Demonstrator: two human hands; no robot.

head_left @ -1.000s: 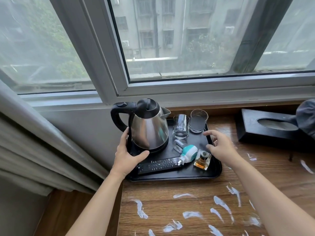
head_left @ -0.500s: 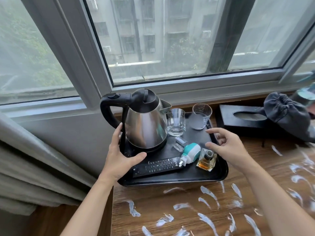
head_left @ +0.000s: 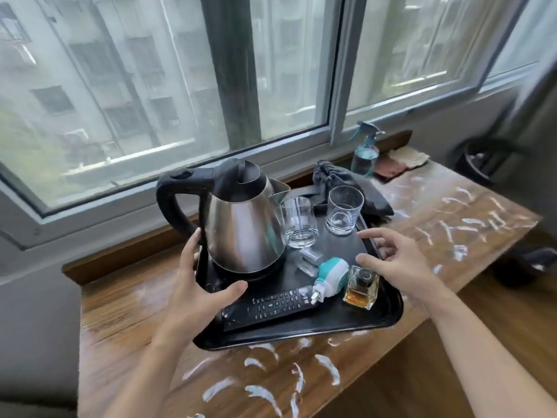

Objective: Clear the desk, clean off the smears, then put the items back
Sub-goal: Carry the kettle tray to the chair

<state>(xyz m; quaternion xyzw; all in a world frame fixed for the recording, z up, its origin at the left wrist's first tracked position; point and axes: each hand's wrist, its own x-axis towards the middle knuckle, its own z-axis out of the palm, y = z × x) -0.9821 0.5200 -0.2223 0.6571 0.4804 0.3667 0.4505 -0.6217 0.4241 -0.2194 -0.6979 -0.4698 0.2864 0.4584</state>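
My left hand [head_left: 199, 285] grips tray [head_left: 388, 312] at left rim, thumb over edge beside kettle [head_left: 244, 224]. My right hand [head_left: 394, 263] at right rim, fingers spread, loosely curled; grip on rim unclear. Tray stiff, rides heavy on kettle side, I judge. Two glasses [head_left: 343, 209] fragile, perfume bottle [head_left: 361, 285] loose, remote [head_left: 271, 306] may slide. Hold both rims, keep level. Tray over smeared desk [head_left: 452, 224], by window.

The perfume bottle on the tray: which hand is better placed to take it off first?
The right hand. It hovers open beside the perfume bottle, while the left hand grips the tray's far left edge.
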